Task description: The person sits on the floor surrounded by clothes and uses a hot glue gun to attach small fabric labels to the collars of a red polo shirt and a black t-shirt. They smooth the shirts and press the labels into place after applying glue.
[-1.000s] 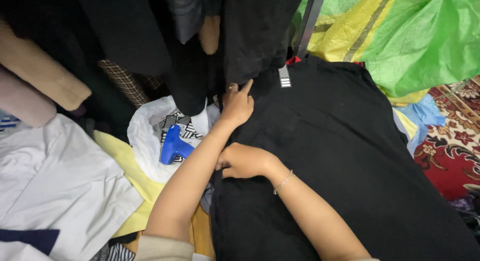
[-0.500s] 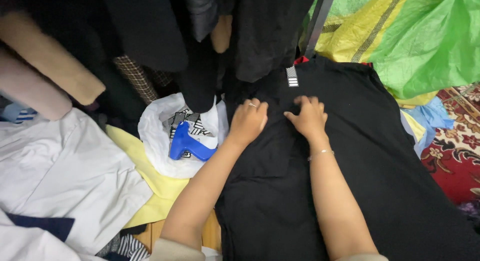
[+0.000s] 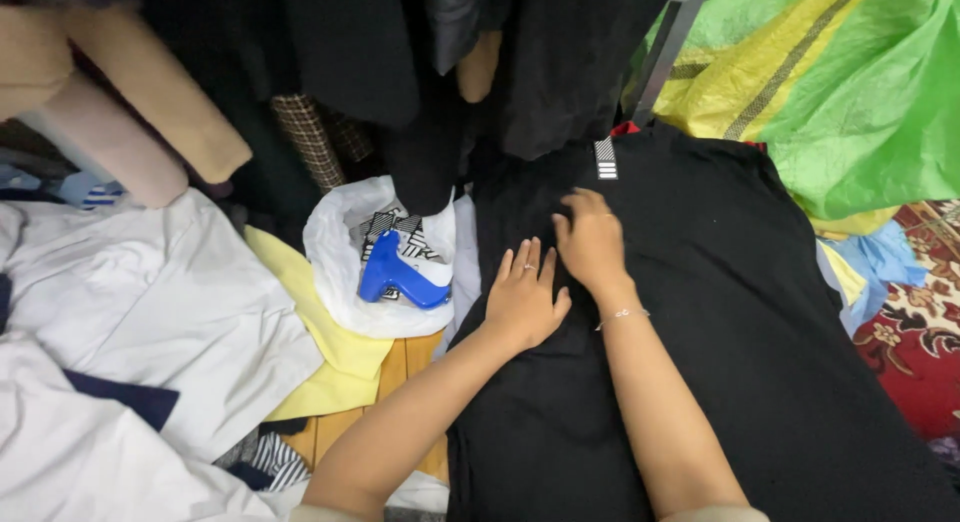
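Your left hand (image 3: pixel 522 300) and right hand (image 3: pixel 592 240) lie side by side, fingers spread flat and gripping nothing, on the soft, matte black garment (image 3: pixel 720 312) spread beside the blue plastic tool (image 3: pixel 398 277).

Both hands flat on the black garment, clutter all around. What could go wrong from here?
1. The black garment lies partly under the hanging dark clothes; smoothing by the left hand and right hand might snag them.
2. The blue plastic tool on the white bag sits just beside the left hand; a sideways sweep could knock it.
3. The garment's left edge overhangs the wooden surface and may slide.
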